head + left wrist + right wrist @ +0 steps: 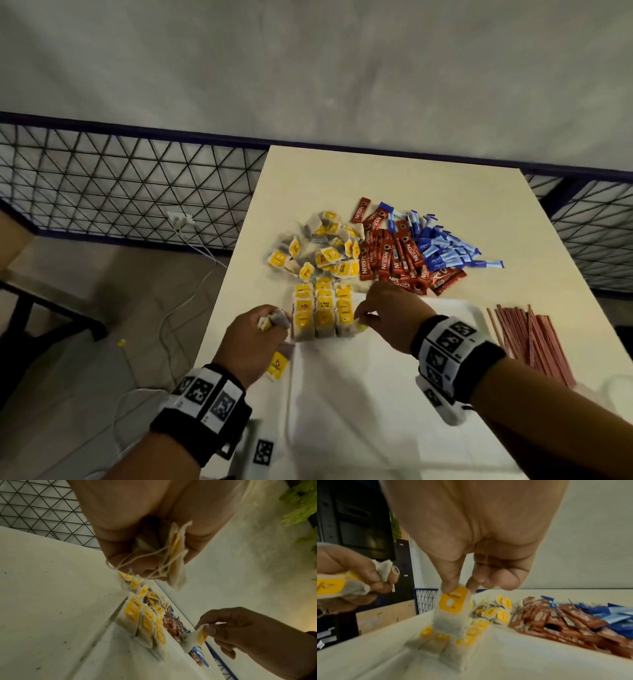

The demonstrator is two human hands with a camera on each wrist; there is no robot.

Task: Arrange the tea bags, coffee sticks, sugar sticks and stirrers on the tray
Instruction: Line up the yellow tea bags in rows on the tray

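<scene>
Above the white tray (368, 660), the right hand (471, 547) pinches a papery tea bag (452, 614).

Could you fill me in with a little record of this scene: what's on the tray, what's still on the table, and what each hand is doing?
On tray: three rows of tea bags in its far left corner
Loose on table: tea bag pile, red coffee sticks, blue sugar sticks, stirrers
Left hand: grips a bunch of tea bags
Right hand: pinches a single tea bag over the rows
</scene>
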